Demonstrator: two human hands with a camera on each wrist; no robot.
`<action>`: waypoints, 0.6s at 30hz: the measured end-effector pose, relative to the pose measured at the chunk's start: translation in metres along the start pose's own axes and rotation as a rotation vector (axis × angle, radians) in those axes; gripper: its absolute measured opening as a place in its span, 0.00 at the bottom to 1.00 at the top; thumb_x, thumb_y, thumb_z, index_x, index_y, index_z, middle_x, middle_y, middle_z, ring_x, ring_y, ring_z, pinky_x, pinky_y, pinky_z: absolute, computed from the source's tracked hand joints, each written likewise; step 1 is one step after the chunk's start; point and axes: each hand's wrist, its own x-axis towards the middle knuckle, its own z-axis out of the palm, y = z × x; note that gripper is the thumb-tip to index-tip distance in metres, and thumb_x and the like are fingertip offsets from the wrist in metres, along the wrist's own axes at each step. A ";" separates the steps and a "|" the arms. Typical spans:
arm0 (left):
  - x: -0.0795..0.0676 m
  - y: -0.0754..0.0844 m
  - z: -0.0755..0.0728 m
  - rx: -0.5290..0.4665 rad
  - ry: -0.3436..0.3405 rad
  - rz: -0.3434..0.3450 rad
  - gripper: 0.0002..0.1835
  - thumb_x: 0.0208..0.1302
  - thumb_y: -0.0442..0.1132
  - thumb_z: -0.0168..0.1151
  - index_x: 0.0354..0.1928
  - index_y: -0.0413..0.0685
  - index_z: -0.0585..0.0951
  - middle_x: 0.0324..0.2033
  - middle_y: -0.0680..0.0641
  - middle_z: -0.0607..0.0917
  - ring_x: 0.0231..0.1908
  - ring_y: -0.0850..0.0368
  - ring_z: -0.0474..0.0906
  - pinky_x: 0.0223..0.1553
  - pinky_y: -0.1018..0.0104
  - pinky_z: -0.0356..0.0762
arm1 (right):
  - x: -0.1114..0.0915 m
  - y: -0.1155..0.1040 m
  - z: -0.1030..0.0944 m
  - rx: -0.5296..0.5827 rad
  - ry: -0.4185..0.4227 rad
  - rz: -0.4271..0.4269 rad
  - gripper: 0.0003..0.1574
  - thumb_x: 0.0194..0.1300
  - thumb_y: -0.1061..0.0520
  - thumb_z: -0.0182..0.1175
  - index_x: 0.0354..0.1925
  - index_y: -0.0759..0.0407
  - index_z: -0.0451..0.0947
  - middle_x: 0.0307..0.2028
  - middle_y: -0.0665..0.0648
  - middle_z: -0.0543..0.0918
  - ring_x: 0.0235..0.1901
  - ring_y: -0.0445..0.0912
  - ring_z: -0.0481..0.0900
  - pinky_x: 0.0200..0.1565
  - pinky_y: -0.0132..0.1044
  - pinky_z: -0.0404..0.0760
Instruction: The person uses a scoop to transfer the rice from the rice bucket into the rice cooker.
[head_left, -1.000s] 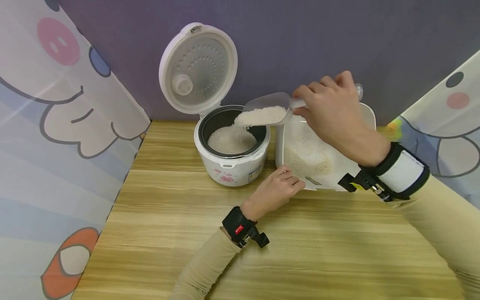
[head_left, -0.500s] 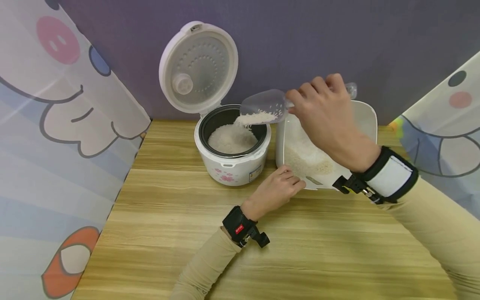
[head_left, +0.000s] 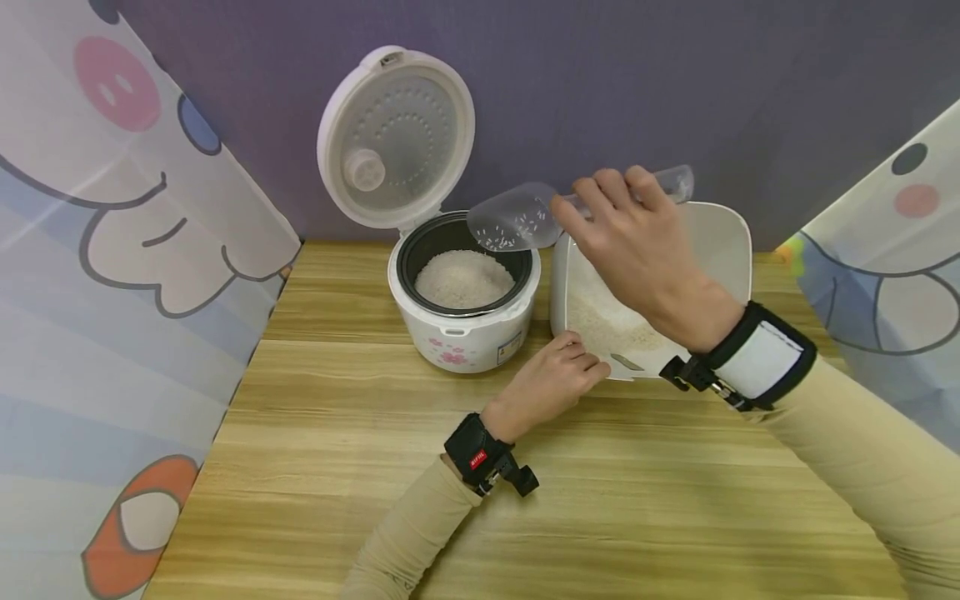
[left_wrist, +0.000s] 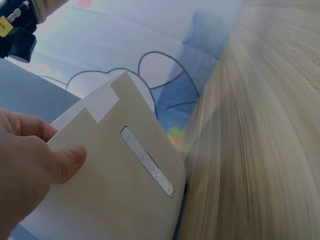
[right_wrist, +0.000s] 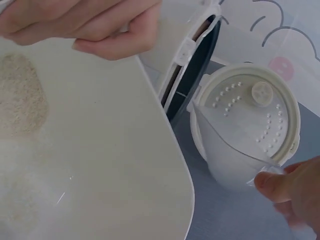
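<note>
My right hand grips the handle of a clear plastic scoop, tilted over the rice cooker. Only scattered grains cling inside the scoop. White rice lies heaped in the cooker's dark inner pot, under a raised lid. With my left hand I pinch the near rim of a white rice bin; the left wrist view shows the thumb outside the bin wall. Loose rice lies on the bin's floor in the right wrist view.
Cooker and bin stand side by side at the back of a wooden table. Behind them rises a purple-grey wall. Cartoon-printed cloth hangs on both sides.
Rice has run out of the scoop into the cooker's pot. My right hand has shifted left and tilted the scoop further down. The left hand stays on the bin's rim.
</note>
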 end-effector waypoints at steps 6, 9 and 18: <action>0.000 0.000 0.001 -0.003 0.000 0.003 0.11 0.70 0.30 0.57 0.40 0.56 0.84 0.32 0.58 0.88 0.34 0.61 0.82 0.60 0.64 0.69 | -0.004 -0.003 0.007 -0.055 0.083 -0.097 0.11 0.73 0.69 0.51 0.44 0.60 0.78 0.42 0.62 0.83 0.41 0.56 0.75 0.47 0.43 0.67; 0.000 -0.001 0.001 -0.004 0.002 0.001 0.12 0.70 0.29 0.57 0.39 0.56 0.84 0.30 0.58 0.87 0.33 0.61 0.81 0.60 0.64 0.69 | -0.007 -0.002 0.008 -0.138 0.061 -0.202 0.11 0.72 0.68 0.52 0.48 0.59 0.78 0.46 0.61 0.83 0.45 0.54 0.74 0.47 0.41 0.65; 0.000 0.000 0.000 0.003 -0.006 0.002 0.11 0.68 0.30 0.58 0.37 0.56 0.83 0.28 0.59 0.85 0.31 0.62 0.80 0.59 0.64 0.69 | -0.011 0.003 0.010 -0.375 0.060 -0.528 0.18 0.68 0.62 0.53 0.55 0.56 0.74 0.50 0.59 0.80 0.47 0.52 0.70 0.47 0.39 0.60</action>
